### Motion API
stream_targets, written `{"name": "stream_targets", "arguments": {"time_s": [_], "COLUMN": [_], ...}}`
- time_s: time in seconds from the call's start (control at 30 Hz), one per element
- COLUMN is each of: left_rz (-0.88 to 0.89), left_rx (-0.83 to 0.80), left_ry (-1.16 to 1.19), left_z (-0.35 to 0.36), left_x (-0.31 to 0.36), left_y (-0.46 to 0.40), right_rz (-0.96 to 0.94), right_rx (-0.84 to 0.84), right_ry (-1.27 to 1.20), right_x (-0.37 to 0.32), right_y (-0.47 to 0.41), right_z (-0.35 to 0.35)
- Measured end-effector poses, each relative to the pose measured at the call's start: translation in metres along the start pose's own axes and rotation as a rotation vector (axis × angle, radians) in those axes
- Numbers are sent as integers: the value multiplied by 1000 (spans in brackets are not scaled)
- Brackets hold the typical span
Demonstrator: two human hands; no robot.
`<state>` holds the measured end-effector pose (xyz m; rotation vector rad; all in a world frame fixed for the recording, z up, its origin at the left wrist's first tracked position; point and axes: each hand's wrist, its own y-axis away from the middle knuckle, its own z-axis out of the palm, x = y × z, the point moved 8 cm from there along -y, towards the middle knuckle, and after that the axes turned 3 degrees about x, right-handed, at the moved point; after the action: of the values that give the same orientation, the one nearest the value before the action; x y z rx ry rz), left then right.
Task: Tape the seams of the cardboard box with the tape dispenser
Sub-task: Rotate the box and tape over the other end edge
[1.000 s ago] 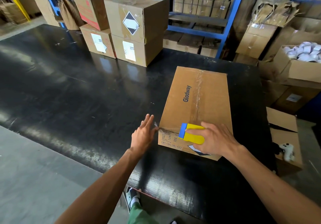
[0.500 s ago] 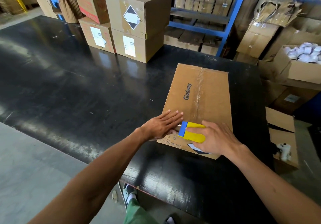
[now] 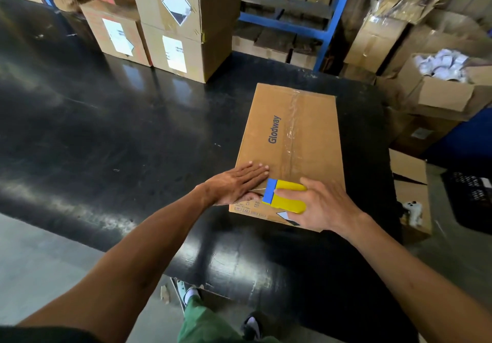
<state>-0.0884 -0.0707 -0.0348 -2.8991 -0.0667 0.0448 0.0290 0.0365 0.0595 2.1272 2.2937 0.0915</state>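
Brown cardboard box [image 3: 306, 129], clear-taped centre seam.

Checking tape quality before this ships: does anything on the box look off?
Yes. The clear tape along the centre seam of the brown cardboard box looks wrinkled and bubbled rather than flat. Otherwise nothing stands out.

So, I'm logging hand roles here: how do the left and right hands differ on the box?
The left hand lies flat and open, holding nothing; the right hand is wrapped around the yellow tape dispenser. The left sits nearer the box's left edge, the right further right. Both rest at the near end of the cardboard box.
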Motion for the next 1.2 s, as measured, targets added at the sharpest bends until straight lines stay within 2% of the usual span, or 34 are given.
{"name": "stream_targets", "arguments": {"time_s": [0.13, 0.37, 0.53, 0.77, 0.9, 0.97, 1.1, 1.2], "left_rz": [-13, 6, 11, -24, 71, 115, 23, 25], "left_rx": [-8, -9, -79, -81, 45, 44, -14, -41], "left_ry": [2, -27, -56, -103, -83, -97, -117, -90], "left_z": [3, 5, 7, -5, -11, 0, 24, 29], "left_x": [-3, -3, -4, 18, 54, 66, 58, 56], "left_y": [4, 2, 4, -8, -53, -72, -79, -79], "right_rz": [-25, 3, 12, 24, 37, 32, 5, -18], "right_rx": [-4, -45, -40, -31, -16, -10, 11, 32], "right_ry": [-12, 19, 37, 103, 84, 74, 54, 61], "right_x": [9, 68, 70, 79, 82, 82, 78, 77], "right_y": [14, 69, 64, 61, 58, 56, 56, 56], "right_z": [-4, 0, 8, 10, 8, 7, 8, 10]}}
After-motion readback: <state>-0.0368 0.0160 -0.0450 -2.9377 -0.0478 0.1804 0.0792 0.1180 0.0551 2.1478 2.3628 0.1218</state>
